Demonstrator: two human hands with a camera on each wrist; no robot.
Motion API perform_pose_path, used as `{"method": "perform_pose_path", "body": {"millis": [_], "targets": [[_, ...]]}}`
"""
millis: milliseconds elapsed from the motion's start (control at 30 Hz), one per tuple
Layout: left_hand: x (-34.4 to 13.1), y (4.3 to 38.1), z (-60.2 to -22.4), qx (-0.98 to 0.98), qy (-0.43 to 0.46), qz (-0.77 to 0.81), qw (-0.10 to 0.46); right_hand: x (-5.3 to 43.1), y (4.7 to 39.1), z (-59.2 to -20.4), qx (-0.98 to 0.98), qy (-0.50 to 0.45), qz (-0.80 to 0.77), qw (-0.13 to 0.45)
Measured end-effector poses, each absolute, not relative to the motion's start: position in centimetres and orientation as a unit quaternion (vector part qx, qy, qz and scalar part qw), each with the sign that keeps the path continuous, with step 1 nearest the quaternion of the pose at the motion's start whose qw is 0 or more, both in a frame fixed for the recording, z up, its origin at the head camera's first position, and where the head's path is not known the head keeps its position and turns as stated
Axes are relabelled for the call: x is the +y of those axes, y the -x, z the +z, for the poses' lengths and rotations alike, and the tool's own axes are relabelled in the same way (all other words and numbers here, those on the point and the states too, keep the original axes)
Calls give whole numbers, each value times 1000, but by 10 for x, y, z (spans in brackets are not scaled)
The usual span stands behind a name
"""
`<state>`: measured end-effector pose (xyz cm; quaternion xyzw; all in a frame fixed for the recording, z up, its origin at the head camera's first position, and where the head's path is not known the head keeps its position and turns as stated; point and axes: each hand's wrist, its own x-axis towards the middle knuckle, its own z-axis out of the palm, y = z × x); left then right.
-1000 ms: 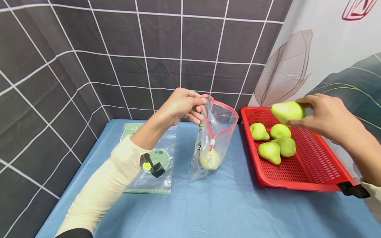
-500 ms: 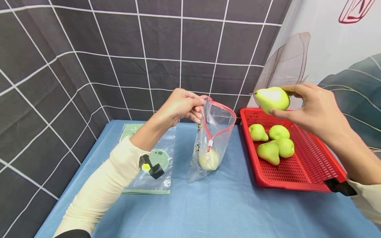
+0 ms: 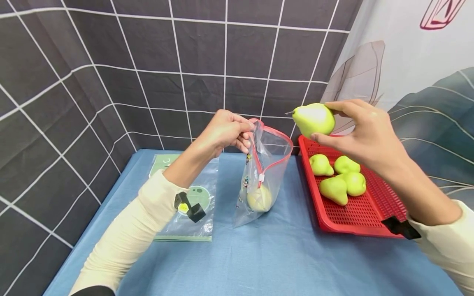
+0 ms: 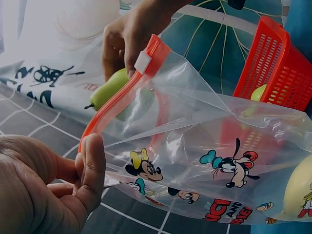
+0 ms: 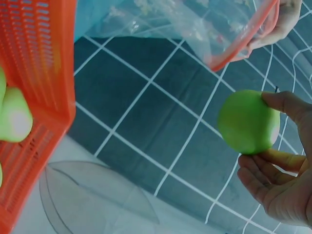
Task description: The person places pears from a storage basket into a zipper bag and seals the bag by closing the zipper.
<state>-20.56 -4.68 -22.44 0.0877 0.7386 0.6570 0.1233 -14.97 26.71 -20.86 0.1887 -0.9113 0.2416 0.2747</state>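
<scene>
A pear [image 3: 314,119] is held by the right hand [image 3: 364,131], thumb and fingers spread around it, above and beside a clear bag [image 3: 274,172] pinched near its rim by the left hand [image 3: 230,130]. The pear is best lowered gently, clear of the slider [image 3: 261,177], onto the 1 inside [image 3: 259,199]. 4 pears [image 3: 334,190] are held in a red basket [image 3: 321,218]; a flat bag [image 3: 203,172] is partly hidden by the left sleeve [image 3: 148,209].

Green pear [image 3: 313,118] near open bag [image 3: 273,172]

Clear, red-rimmed plastic bag [image 3: 273,168], glossy; tapered green pear [image 3: 314,119], smooth; rectangular red plastic basket [image 3: 370,211], shiny; blue cloth [image 3: 259,263], matt.
</scene>
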Motion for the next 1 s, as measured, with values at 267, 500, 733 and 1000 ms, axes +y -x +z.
{"method": "perform_pose_path", "body": {"millis": [267, 500, 733, 1000], "targets": [[-49, 207, -226, 742, -91, 654, 115, 246, 154, -210, -906, -210, 246, 273], [-49, 208, -226, 746, -92, 650, 117, 232, 158, -216, -903, -223, 247, 273], [-49, 209, -227, 740, -92, 656, 119, 225, 161, -226, -903, -238, 250, 257], [-50, 210, -228, 733, -91, 663, 123, 221, 163, -234, -910, -235, 248, 234]]}}
